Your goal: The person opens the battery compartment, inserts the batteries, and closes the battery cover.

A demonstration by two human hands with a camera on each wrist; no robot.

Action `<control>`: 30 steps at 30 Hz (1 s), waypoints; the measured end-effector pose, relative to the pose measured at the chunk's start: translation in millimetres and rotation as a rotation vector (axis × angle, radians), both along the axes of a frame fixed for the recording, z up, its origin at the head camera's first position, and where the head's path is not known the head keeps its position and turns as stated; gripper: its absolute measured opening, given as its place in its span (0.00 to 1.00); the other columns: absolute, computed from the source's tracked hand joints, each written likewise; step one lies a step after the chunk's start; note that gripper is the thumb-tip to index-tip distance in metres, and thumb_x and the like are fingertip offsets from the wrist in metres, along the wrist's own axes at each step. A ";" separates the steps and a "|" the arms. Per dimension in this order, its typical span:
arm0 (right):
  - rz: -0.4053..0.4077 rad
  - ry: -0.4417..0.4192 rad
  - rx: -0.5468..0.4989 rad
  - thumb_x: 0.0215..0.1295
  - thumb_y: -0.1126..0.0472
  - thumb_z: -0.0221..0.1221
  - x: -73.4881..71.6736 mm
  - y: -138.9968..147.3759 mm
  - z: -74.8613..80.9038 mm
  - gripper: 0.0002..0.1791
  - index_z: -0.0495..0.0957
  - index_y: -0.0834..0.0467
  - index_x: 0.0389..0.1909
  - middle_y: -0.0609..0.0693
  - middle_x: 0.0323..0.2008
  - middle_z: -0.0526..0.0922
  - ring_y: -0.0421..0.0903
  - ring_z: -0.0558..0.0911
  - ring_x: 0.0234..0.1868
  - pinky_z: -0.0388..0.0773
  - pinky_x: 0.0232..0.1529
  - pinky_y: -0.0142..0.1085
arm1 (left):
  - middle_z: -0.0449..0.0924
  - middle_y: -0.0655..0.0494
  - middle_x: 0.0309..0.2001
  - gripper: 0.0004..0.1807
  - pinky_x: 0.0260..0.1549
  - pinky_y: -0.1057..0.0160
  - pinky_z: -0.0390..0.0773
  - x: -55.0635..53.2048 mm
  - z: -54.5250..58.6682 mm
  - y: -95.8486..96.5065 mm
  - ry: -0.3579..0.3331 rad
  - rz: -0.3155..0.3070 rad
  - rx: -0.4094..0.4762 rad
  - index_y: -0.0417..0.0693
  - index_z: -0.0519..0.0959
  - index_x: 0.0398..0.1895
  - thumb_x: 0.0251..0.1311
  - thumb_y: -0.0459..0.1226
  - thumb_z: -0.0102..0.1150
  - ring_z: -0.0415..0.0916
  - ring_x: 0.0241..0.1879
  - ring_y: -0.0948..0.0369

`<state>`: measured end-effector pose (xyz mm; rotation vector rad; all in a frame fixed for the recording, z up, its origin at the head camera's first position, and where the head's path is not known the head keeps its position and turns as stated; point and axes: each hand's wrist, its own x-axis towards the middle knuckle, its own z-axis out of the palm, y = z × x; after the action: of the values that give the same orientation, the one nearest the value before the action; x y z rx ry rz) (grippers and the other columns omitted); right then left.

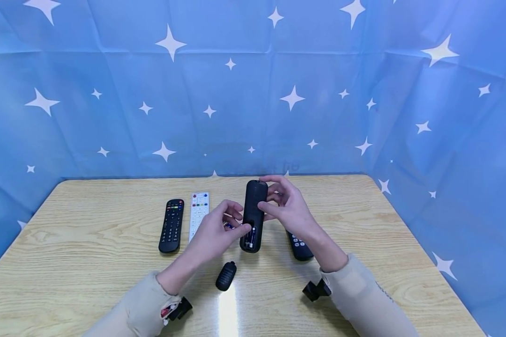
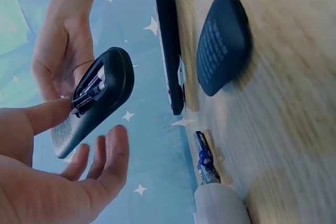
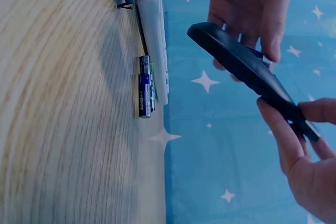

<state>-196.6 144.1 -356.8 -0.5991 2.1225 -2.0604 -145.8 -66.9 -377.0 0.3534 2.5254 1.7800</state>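
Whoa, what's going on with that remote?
A person's right hand grips the far end of a long black plastic remote, its back open. The left hand has its thumb against the dark, cylindrical batteries inside. The small, rounded black plastic cover lies on the pale wooden table, and loose blue cylindrical batteries lie near a slim white plastic remote.

From head camera I take raised remote [image 1: 256,199] as clock centre. Batteries in its bay [image 1: 251,238]. On desk [image 1: 97,243]: between eight and nine, loose batteries [image 1: 228,226]; nine, middle remote [image 1: 200,209], then leftmost remote [image 1: 171,225]; four, rightmost remote [image 1: 300,248]; seven, battery cover [image 1: 226,276]. Twelve, behind desk: curtain [image 1: 236,126].
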 end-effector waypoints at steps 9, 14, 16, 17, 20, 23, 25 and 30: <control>0.007 0.003 -0.006 0.64 0.77 0.62 -0.7 0.7 -0.7 0.32 0.69 0.58 0.68 0.65 0.46 0.73 0.55 0.83 0.44 0.86 0.38 0.57 | 0.82 0.54 0.44 0.18 0.41 0.57 0.81 -1.5 0.0 0.1 -0.116 -0.046 0.018 0.44 0.79 0.58 0.68 0.38 0.67 0.81 0.42 0.58; 0.007 0.000 -0.009 0.64 0.77 0.62 -0.2 0.4 -0.6 0.32 0.69 0.58 0.69 0.63 0.46 0.73 0.55 0.83 0.44 0.86 0.38 0.57 | 0.80 0.51 0.45 0.18 0.43 0.49 0.84 -3.4 -1.7 -0.3 -0.176 -0.078 0.078 0.43 0.77 0.58 0.69 0.38 0.66 0.81 0.42 0.56; 0.008 0.002 -0.009 0.64 0.77 0.62 0.0 0.4 -0.3 0.33 0.68 0.60 0.69 0.63 0.46 0.73 0.55 0.83 0.44 0.86 0.38 0.57 | 0.80 0.49 0.46 0.18 0.44 0.46 0.84 -3.6 -1.8 -0.5 -0.195 -0.093 0.104 0.42 0.76 0.58 0.69 0.37 0.65 0.81 0.42 0.55; 0.008 0.003 -0.009 0.64 0.77 0.62 0.2 0.4 -0.2 0.33 0.68 0.60 0.69 0.63 0.46 0.73 0.55 0.83 0.44 0.86 0.38 0.57 | 0.79 0.48 0.47 0.18 0.45 0.46 0.84 -3.7 -1.6 -0.5 -0.205 -0.102 0.118 0.41 0.76 0.58 0.69 0.37 0.65 0.81 0.42 0.55; 0.008 0.008 -0.006 0.64 0.77 0.62 1.0 0.2 0.3 0.33 0.68 0.61 0.70 0.63 0.45 0.73 0.56 0.83 0.44 0.86 0.37 0.56 | 0.78 0.45 0.48 0.18 0.44 0.46 0.84 -3.8 -1.8 -0.3 -0.233 -0.125 0.163 0.39 0.74 0.59 0.70 0.36 0.64 0.80 0.42 0.54; 0.007 0.013 -0.005 0.64 0.76 0.62 1.6 0.2 0.5 0.32 0.69 0.59 0.69 0.64 0.45 0.74 0.56 0.83 0.44 0.87 0.37 0.55 | 0.76 0.43 0.48 0.19 0.42 0.49 0.85 -4.0 -2.6 0.0 -0.262 -0.142 0.206 0.37 0.73 0.59 0.71 0.35 0.63 0.79 0.41 0.54; 0.007 0.016 -0.006 0.64 0.76 0.62 1.8 0.1 0.3 0.32 0.69 0.58 0.69 0.64 0.45 0.74 0.56 0.83 0.44 0.87 0.37 0.55 | 0.76 0.43 0.48 0.18 0.42 0.50 0.86 -4.0 -3.3 0.3 -0.279 -0.148 0.229 0.36 0.73 0.59 0.71 0.35 0.62 0.79 0.42 0.54; 0.012 0.027 -0.003 0.64 0.76 0.62 1.3 0.0 -0.6 0.32 0.69 0.59 0.68 0.63 0.45 0.74 0.56 0.83 0.44 0.87 0.37 0.56 | 0.74 0.43 0.47 0.18 0.43 0.51 0.86 -3.8 -3.7 1.3 -0.318 -0.163 0.279 0.34 0.72 0.60 0.72 0.33 0.60 0.78 0.43 0.54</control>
<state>-195.3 144.0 -357.5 -0.6417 2.1255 -2.0618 -149.6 -65.6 -380.7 0.2503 1.9856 1.9461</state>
